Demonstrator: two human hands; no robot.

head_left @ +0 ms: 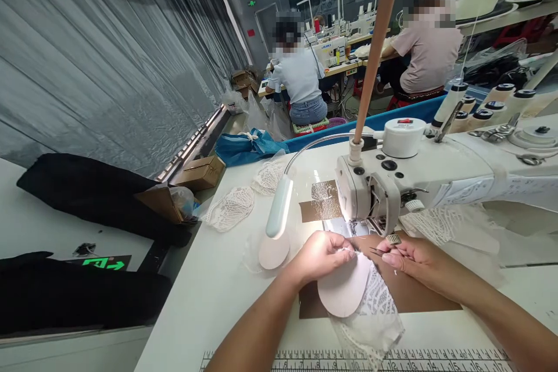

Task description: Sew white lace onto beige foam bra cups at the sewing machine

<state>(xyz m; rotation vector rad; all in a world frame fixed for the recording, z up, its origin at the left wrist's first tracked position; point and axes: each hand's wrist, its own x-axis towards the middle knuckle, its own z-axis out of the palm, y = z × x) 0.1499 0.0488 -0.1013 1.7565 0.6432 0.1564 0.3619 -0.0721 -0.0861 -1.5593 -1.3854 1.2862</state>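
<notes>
My left hand [326, 256] is closed, pinching the top edge of a white lace piece [379, 296] together with a pale oval pad [344, 288]. The lace and its sheer part hang down from the pad toward the table's front. To the right, my right hand [405, 256] is closed around small thread snips [376, 251], their thin dark tips pointing left at the edge of the lace. A ribbed, square metal-looking piece [393, 239] shows at its fingers. Both hands are just in front of the sewing machine's needle area [358, 226], over a brown sheet [410, 290].
The white sewing machine [405, 168] stands ahead, with a lamp [279, 207] on a bendable neck left of it. Another oval pad [274, 251] and lace pieces [231, 208] lie left. A ruler strip [331, 360] runs along the front. Two people [300, 81] sit beyond.
</notes>
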